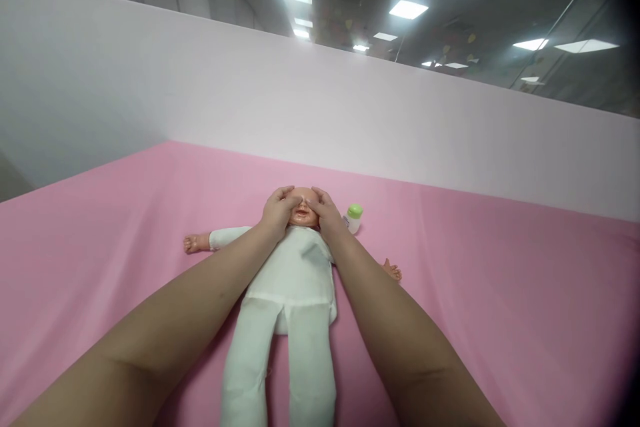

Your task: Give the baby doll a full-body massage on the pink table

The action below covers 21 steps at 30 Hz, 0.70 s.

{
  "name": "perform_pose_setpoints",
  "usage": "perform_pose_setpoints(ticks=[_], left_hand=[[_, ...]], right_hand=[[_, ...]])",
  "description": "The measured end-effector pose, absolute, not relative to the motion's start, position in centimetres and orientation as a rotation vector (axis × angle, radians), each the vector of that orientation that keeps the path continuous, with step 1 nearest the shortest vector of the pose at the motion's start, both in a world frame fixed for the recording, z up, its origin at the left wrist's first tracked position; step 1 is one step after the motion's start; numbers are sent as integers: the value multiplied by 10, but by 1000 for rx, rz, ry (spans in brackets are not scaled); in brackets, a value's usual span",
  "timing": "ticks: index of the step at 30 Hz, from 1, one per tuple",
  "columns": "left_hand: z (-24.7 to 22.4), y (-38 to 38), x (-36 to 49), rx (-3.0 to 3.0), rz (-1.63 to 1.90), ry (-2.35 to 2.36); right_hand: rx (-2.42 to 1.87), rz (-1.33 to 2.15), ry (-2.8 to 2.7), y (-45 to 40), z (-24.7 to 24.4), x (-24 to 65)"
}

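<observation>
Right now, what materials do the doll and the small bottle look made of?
Doll: face probably glossy hard plastic or vinyl, since it shines; body matte white cloth, by its folds.
Bottle: likely plastic, pale, cloudy-looking, with a smooth green cap.

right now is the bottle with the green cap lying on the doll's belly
No, the green-capped bottle is on the pink sheet, beside the right hand at the doll's head.

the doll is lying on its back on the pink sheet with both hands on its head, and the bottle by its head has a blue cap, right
The cap is green, not blue, as the head view shows; the rest is right.
</observation>
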<state>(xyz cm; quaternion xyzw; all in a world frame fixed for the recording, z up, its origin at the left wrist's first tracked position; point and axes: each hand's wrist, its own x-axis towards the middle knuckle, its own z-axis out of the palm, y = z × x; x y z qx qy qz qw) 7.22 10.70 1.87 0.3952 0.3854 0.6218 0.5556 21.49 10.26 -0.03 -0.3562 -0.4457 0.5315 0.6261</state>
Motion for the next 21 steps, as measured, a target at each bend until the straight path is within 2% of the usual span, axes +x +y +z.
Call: perform_pose_setpoints(ticks=[9,15,21], left_hand=[[14,110,74,1054,1470,983],[20,113,66,1004,1391,975],[26,113,28,1471,1138,849]], right_hand=[[-1006,965,-1118,107,2,212],[-955,1160,-1126,115,-3,235],[-938,1310,-1250,98,2,251]])
